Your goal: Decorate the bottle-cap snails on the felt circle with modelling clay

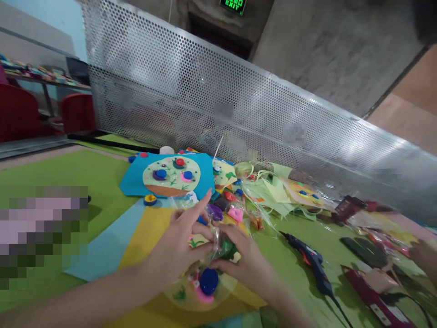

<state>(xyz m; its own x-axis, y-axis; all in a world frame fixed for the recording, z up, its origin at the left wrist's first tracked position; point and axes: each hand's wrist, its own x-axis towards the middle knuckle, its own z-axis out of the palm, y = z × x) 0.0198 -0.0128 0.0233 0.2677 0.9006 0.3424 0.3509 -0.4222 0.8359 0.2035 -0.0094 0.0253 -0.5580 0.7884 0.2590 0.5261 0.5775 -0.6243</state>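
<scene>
Between my hands is a small clear plastic bag of green modelling clay [226, 247]. My right hand [244, 255] is closed round the bag, its thumb below and its fingers above. My left hand [186, 234] pinches the bag's clear end, with its index finger pointing up. Under my hands lies a yellow card [143, 259] with a pale round picture. A snail stands out on it, with a blue bottle-cap shell [209, 281] and a pink body [205, 298]. Part of the picture is hidden by my hands.
Behind lies a blue card [136, 175] with cap snails. Bags of purple clay [215, 212] and pink clay [235, 214] sit beyond my hands. Paper scraps [273, 191] and a glue gun [307, 255] lie to the right, near another person's hand [421, 255]. A perforated metal panel [191, 77] stands behind.
</scene>
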